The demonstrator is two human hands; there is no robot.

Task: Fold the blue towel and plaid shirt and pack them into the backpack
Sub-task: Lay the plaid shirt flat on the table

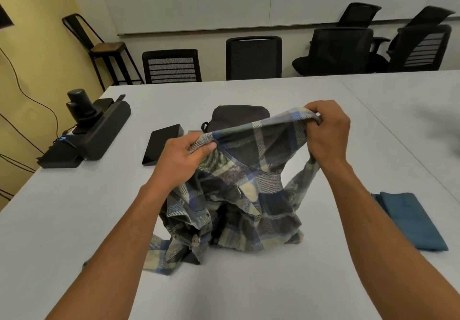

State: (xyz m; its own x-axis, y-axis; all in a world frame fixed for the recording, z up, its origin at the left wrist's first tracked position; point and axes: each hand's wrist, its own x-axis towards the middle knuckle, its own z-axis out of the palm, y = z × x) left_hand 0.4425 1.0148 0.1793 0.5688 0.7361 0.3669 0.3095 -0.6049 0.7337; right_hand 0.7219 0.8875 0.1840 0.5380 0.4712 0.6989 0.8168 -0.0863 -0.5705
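Two hands lift the shirt (239,188) at frame centre: left hand (179,163) and right hand (328,130) fingers each pinch its upper edge, hem bunched on the desk (74,207). Towel (410,222) lies folded lower right; backpack (240,117) sits behind the shirt.

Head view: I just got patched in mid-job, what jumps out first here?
The plaid shirt dominates the centre, held up off the table by its top edge, the left hand and right hand each gripping one end while its lower part bunches on the tabletop. Behind it lies the dark backpack. The blue towel lies folded flat at the right.
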